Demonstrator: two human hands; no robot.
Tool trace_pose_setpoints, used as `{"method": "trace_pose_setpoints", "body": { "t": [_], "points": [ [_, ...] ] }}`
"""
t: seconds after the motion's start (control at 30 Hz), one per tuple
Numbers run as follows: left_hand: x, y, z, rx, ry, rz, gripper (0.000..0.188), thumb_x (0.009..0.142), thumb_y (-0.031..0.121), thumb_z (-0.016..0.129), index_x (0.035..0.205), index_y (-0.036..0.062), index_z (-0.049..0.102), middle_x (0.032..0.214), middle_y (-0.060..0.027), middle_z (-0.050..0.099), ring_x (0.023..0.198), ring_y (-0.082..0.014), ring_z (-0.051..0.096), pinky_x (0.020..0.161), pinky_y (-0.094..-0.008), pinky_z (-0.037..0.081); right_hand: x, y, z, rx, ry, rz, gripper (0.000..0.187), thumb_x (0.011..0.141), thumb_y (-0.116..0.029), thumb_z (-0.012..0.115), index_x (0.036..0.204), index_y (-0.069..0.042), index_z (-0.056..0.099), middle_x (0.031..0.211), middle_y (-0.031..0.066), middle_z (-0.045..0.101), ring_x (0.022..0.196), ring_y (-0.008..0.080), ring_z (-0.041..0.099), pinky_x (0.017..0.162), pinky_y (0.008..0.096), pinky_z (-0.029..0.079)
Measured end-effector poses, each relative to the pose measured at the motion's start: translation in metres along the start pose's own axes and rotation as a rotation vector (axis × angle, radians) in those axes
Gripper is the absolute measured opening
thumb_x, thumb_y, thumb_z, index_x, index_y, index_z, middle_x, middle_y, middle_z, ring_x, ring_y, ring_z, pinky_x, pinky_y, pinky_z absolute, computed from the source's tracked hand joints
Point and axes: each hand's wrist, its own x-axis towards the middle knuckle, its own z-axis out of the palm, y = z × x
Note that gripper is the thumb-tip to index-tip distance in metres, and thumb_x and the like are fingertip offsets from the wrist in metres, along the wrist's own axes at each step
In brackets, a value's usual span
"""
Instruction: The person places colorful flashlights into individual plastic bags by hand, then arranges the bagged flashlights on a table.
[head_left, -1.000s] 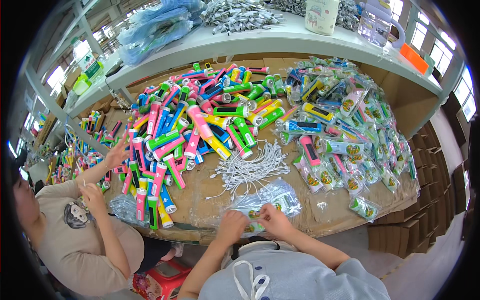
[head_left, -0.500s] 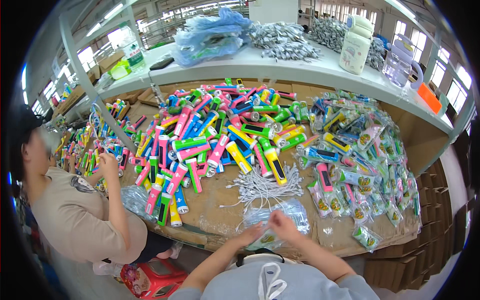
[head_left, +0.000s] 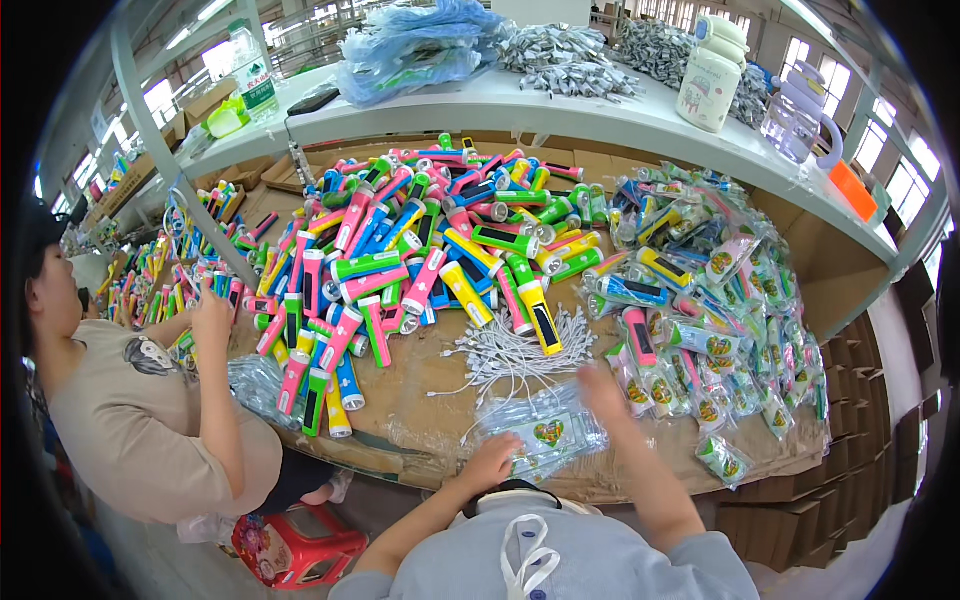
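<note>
A clear plastic bag [head_left: 548,433] with a green and red printed emblem lies over a stack of similar bags at the table's near edge. My left hand [head_left: 490,461] pinches its left side, fingers closed. Past the bag's right end, my right hand [head_left: 601,393] hovers near the cables, its fingers smeared by motion. Just beyond the bags is a tangled pile of white charging cables [head_left: 520,352]. A yellow flashlight [head_left: 540,317] with a dark panel rests against the cables' far side.
Colourful flashlights [head_left: 400,240] are heaped across the middle. Bagged flashlights [head_left: 715,340] pile up at right. A co-worker [head_left: 150,400] stands at left beside a red stool [head_left: 300,545]. A white shelf [head_left: 600,112] spans the back, holding bottles, plastic bags and bundled grey-white parts.
My hands have moved apart: the right went forward and right, the left stayed near the bag's left side. The printed bag now lies spread flatter. The view has shifted slightly.
</note>
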Motion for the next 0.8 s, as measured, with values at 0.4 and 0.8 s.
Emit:
{"method": "trace_pose_setpoints", "body": {
  "t": [0.4,0.8],
  "points": [
    [0.026,-0.004,-0.013,0.317,0.044,-0.115,0.018,0.07,0.014,0.064,0.08,0.0067,0.052,0.089,-0.0129,0.057,0.085,-0.0326,0.054,0.067,-0.0436,0.041,-0.069,-0.069,0.074,-0.449,-0.171,-0.406,0.015,0.073,-0.018,0.055,0.086,-0.011,0.053,0.087,0.0057,0.052,0.087,0.0234,0.052,0.078,0.0363,0.04],
    [0.014,0.01,-0.046,0.122,0.065,-0.297,0.016,0.072,0.02,0.065,0.069,0.0058,0.058,0.069,-0.0122,0.059,0.067,-0.0317,0.057,0.058,-0.0408,0.044,-0.054,-0.093,0.06,-0.304,-0.218,-0.549,0.009,0.071,-0.019,0.059,0.076,-0.011,0.058,0.074,0.0034,0.053,0.078,0.0224,0.053,0.07,0.0342,0.043]
  ]
}}
